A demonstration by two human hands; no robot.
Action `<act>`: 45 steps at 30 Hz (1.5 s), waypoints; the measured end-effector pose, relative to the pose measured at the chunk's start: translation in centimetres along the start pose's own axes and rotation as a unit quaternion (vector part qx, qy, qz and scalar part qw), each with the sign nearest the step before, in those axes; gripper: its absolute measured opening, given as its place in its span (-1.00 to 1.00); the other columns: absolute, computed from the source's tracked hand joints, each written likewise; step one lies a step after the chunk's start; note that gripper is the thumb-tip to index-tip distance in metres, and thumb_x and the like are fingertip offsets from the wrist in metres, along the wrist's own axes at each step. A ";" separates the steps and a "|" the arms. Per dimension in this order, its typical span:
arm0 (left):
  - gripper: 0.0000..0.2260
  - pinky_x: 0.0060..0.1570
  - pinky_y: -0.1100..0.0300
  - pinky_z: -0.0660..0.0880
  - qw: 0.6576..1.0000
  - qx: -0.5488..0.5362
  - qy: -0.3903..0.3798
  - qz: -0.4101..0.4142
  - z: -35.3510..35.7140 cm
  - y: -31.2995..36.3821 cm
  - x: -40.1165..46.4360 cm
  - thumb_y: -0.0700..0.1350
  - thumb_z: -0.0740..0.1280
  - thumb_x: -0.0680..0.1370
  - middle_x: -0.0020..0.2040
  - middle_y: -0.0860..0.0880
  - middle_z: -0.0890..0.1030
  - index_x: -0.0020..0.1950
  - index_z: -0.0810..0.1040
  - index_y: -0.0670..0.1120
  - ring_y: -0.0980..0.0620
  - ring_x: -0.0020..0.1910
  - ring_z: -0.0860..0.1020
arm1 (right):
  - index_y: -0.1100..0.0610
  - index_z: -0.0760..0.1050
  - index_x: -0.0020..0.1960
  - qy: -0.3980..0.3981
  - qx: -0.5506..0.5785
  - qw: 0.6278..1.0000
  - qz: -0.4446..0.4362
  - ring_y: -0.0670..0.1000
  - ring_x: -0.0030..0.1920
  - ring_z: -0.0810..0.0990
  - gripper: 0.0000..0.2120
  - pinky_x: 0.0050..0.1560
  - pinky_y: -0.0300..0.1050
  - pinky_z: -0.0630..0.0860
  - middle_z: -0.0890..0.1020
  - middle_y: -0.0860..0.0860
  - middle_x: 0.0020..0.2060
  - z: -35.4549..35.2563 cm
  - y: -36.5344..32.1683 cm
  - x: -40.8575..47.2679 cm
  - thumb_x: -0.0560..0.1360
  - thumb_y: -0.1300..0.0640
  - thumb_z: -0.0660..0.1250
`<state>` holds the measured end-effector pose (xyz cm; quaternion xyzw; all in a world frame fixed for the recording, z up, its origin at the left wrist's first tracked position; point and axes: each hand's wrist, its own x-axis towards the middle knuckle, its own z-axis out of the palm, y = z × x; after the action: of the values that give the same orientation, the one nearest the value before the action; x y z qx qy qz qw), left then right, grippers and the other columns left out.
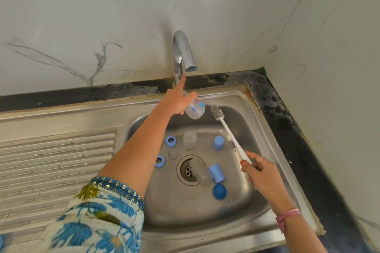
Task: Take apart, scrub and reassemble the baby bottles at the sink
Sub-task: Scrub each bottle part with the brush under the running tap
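Head view: steel sink [257,201] strewn with blue caps and clear parts — left hand [176,101] gripping clear bottle [195,110] beneath tap [184,53], right hand [261,172] pinching white brush [227,129] beside it.

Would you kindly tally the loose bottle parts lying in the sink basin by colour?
Light blue rings: 2
Light blue caps: 2
Dark blue cap: 1
Clear pieces: 3
Total: 8
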<state>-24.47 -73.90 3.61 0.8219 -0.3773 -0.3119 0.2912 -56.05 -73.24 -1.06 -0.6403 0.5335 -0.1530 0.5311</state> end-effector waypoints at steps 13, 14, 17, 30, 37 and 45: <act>-0.43 -0.47 0.26 0.49 0.975 -0.209 0.030 -0.073 0.9 -2.2 0.1 0.12 0.22 0.56 0.02 -0.11 0.63 0.52 0.06 0.33 0.04 -0.44 0.60 | -0.19 0.52 0.10 -0.003 -0.002 1.000 0.009 -0.08 -0.34 0.52 -0.76 -0.44 -0.40 0.41 0.64 0.03 -0.22 -0.3 -0.1 -0.4 0.56 0.15 0.33; -0.43 -0.45 0.25 0.49 0.967 -0.241 0.031 -0.082 1.0 -2.6 0.0 0.11 0.22 0.57 0.05 -0.12 0.63 0.52 0.06 0.33 0.05 -0.45 0.59 | -0.20 0.52 0.09 -0.001 -0.001 1.000 0.011 -0.09 -0.34 0.52 -0.76 -0.44 -0.39 0.41 0.65 0.00 -0.25 -0.4 0.0 -0.5 0.56 0.15 0.34; -0.38 -0.45 0.25 0.48 0.961 -0.259 0.020 -0.094 1.3 -3.6 -0.3 0.08 0.23 0.57 0.07 -0.16 0.61 0.53 -0.02 0.34 0.05 -0.45 0.56 | -0.19 0.51 0.10 -0.002 0.003 1.000 0.020 -0.09 -0.33 0.52 -0.77 -0.42 -0.37 0.42 0.64 -0.01 -0.26 -0.5 0.2 -0.7 0.56 0.13 0.34; -0.58 -0.21 0.38 0.53 0.922 -0.370 0.116 -0.011 6.2 -4.2 -3.2 -0.06 0.63 0.28 -0.03 0.10 0.67 0.07 0.59 0.01 0.21 -0.09 0.64 | -0.09 0.51 0.19 -0.004 0.010 0.999 0.034 -0.04 -0.35 0.49 -0.76 -0.38 -0.28 0.45 0.66 0.08 -0.21 0.3 0.3 -0.6 0.56 0.13 0.33; -0.69 -0.05 0.13 0.62 0.885 -0.455 0.094 -0.017 4.6 -3.4 -4.2 -0.11 0.56 0.38 -0.02 0.07 0.69 0.09 0.62 0.03 0.09 0.00 0.65 | -0.08 0.50 0.21 -0.005 0.013 0.999 0.034 -0.03 -0.33 0.50 -0.75 -0.39 -0.30 0.45 0.66 0.08 -0.21 0.3 0.6 -0.7 0.56 0.13 0.34; -0.53 -0.04 -0.12 0.61 0.752 -0.642 -0.029 -0.148 4.1 -2.9 -5.2 0.09 0.43 0.48 0.20 -0.15 0.59 0.31 0.46 -0.05 -0.17 0.14 0.61 | -0.07 0.51 0.23 -0.002 0.003 0.999 0.034 -0.03 -0.35 0.49 -0.74 -0.39 -0.26 0.44 0.66 0.06 -0.22 0.7 0.9 -0.9 0.56 0.12 0.34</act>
<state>-28.93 -69.09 0.43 0.4773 0.0294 -0.5439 0.6896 -56.32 -71.97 -1.75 -0.6205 0.5529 -0.1353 0.5394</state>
